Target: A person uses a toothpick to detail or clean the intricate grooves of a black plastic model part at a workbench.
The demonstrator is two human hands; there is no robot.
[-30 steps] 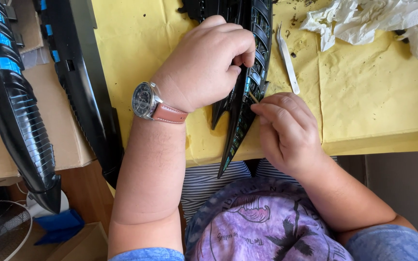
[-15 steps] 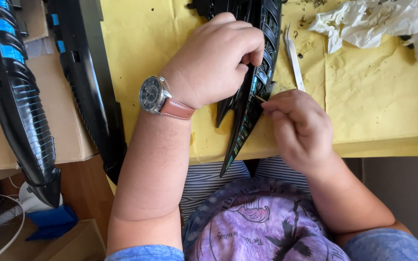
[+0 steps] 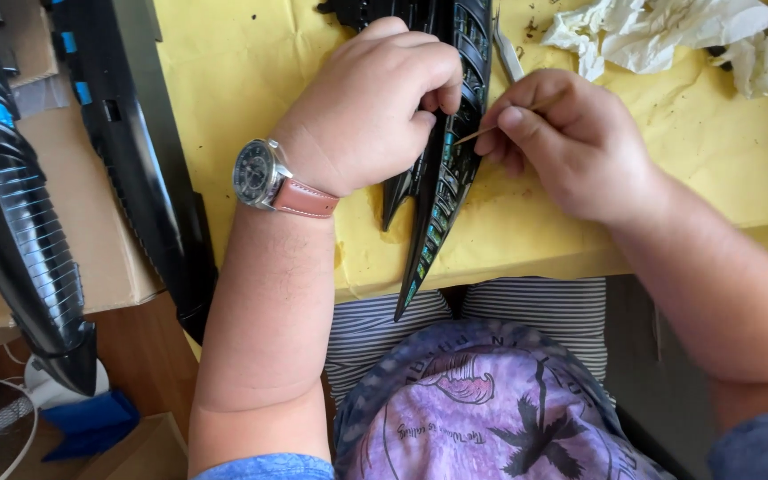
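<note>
The black model part [image 3: 442, 191], long, ribbed and tapering to a point, lies on the yellow paper [image 3: 251, 80] that covers the worktop, its tip hanging over the near edge above the person's lap. The left hand [image 3: 371, 107] rests on top of it, fingers curled down and clamped on its upper section, a wristwatch [image 3: 260, 173] with a brown strap on the wrist. The right hand [image 3: 571, 142] sits just beside the part on its right, thumb and fingers pinched together on a thin wooden stick [image 3: 491, 131] whose tip touches the part's ribbed side. Crumpled white tissue [image 3: 660, 31] lies farther back on the paper. To the left, well apart, two larger black hull pieces [image 3: 20, 222] with blue tape rest on cardboard [image 3: 108, 249].
</note>
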